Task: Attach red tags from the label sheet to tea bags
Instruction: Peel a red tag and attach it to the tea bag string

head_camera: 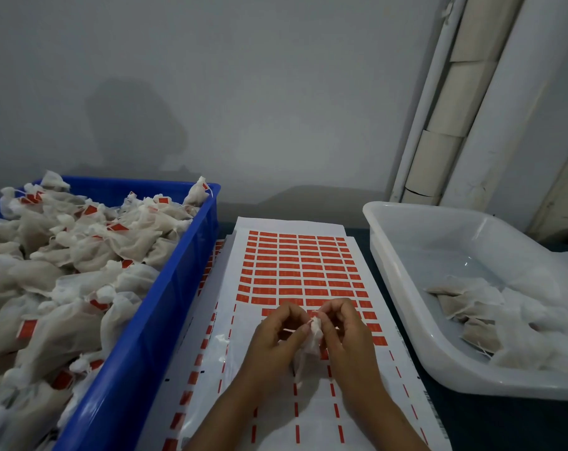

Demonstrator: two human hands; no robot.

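We're holding one tea bag [311,345] between both hands, above the label sheet [295,271]. Left hand [276,336] is pinching the bag's gathered top with curled fingers; right hand [342,330] is pinching the same top from the other side, fingers curled around it. A thin string is showing between the fingertips. Can't tell if a red tag is on it; the spot is too small and covered. Red tags [289,273] are filling the sheet's far rows; the near rows are peeled. Blue crate [139,336] on our left is sitting piled with tagged bags. White tub [406,288] on our right is holding a few bags.
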